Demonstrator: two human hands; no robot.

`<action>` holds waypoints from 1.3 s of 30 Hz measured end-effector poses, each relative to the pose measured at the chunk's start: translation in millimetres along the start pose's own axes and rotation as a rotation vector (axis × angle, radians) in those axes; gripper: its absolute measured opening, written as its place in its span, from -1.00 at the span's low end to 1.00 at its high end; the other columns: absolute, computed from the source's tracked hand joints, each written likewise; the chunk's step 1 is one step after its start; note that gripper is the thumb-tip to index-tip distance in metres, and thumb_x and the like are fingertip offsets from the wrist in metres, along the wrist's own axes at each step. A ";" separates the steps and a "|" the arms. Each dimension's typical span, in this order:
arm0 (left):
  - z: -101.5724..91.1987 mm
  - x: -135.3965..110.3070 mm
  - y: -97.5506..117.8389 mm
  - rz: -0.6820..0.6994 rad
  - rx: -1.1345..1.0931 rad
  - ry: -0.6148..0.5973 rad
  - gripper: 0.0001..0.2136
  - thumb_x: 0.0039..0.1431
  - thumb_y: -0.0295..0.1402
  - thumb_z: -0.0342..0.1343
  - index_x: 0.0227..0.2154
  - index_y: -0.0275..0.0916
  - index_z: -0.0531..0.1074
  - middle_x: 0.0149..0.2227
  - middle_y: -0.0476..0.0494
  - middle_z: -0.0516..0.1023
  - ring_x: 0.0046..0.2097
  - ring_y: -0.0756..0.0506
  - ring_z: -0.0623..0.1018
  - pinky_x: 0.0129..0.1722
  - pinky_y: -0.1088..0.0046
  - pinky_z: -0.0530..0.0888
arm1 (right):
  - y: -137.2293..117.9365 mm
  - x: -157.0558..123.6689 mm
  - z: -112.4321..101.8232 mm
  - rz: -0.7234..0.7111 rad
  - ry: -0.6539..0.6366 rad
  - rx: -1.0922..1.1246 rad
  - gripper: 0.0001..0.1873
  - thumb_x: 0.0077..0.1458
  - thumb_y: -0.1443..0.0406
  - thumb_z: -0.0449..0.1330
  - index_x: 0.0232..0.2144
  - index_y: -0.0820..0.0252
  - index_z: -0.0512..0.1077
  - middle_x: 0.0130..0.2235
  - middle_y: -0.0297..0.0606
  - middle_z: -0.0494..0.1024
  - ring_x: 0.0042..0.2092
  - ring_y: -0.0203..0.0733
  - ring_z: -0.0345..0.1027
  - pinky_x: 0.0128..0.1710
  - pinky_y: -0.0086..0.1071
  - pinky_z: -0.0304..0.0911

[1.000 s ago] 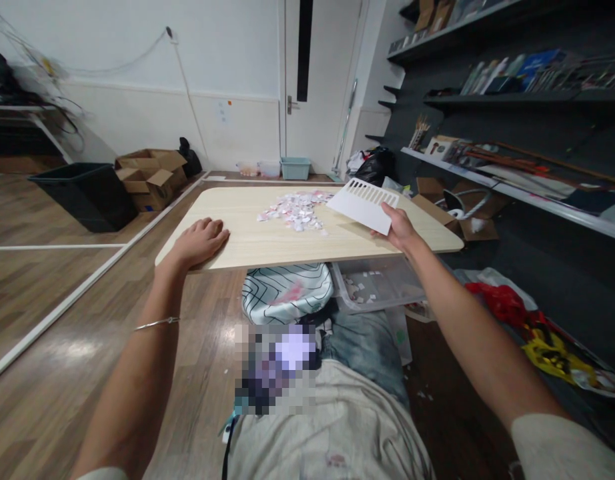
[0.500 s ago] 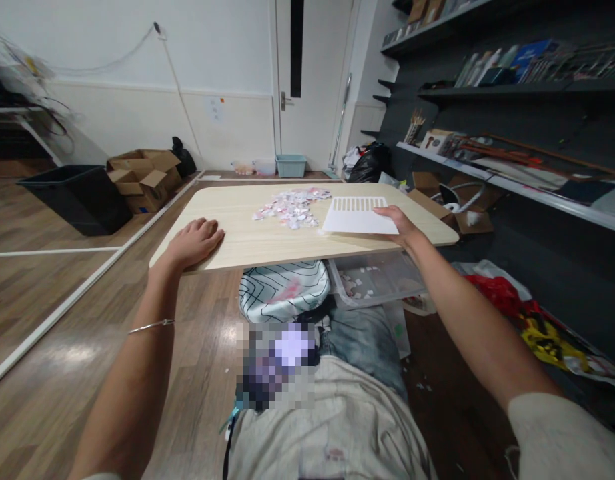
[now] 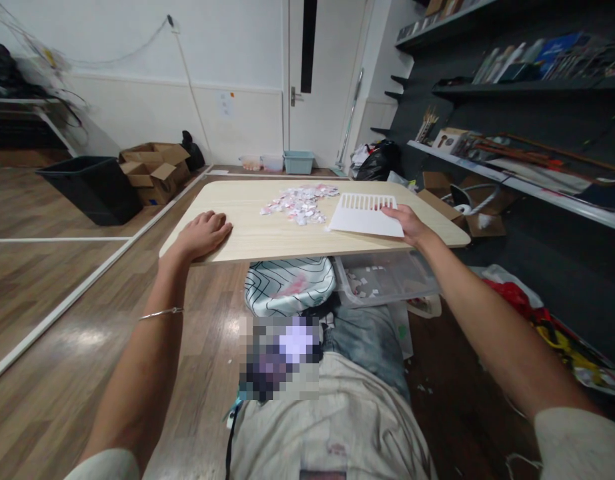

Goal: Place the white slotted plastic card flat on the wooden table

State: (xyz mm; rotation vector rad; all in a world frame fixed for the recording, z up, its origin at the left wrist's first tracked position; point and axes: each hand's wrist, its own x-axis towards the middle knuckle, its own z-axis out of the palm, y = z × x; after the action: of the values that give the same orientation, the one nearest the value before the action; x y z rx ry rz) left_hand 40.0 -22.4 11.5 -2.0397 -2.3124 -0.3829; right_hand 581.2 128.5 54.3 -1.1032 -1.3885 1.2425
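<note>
My left hand lies flat on the left side of the pale wooden tabletop, near its front edge, holding nothing. On the right side, my right hand grips the right edge of a white slotted sheet, thumb on top. A row of narrow cut-outs runs along the sheet's far side, and it is tilted over the tabletop. To its left, a loose heap of small white and pinkish paper scraps spreads across the middle of the table.
Below the front edge are a patterned cushioned thing and a clear plastic bin with scraps inside. A black trash bin and cardboard boxes stand left on the floor. Dark shelves line the right wall.
The whole view has shifted slightly, so the table and both hands appear a little farther right. The left hand still rests on the table, and the right still holds the sheet.
</note>
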 end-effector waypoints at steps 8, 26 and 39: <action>2.1 1.4 -0.4 -0.018 0.028 -0.013 -0.41 0.67 -0.01 -0.17 0.42 -0.18 0.57 0.44 -0.47 0.58 0.52 -0.45 0.50 0.59 -0.08 0.41 | 4.0 7.5 -36.5 0.047 -0.025 -0.164 -0.66 0.05 0.20 0.71 -0.24 0.11 0.66 -0.31 -0.15 0.81 -0.33 0.09 0.74 -0.16 -0.06 0.74; 2.7 -10.3 -6.2 0.091 -0.042 0.047 -0.47 0.71 0.09 -0.11 0.40 -0.08 0.54 0.48 -0.36 0.57 0.58 -0.41 0.45 0.64 -0.11 0.32 | 12.7 2.2 -37.9 -0.048 0.061 -0.099 -0.68 0.11 0.16 0.68 -0.18 0.01 0.68 -0.22 -0.19 0.86 -0.11 0.14 0.84 -0.04 -0.04 0.82; 0.4 -25.2 4.9 0.063 -0.031 0.050 -0.47 0.67 0.13 -0.04 0.39 -0.03 0.56 0.51 -0.36 0.54 0.56 -0.45 0.43 0.61 -0.14 0.35 | 28.3 16.4 -46.2 -0.166 0.127 -0.134 -0.49 -0.01 0.19 0.75 -0.09 0.05 0.64 -0.19 -0.23 0.84 -0.14 0.02 0.78 0.04 -0.08 0.77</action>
State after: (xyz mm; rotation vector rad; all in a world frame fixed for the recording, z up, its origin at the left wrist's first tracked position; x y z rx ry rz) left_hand 48.3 -46.3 7.2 -2.0866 -2.2216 -0.4640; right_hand 625.3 154.0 29.5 -1.1134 -1.4516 0.9561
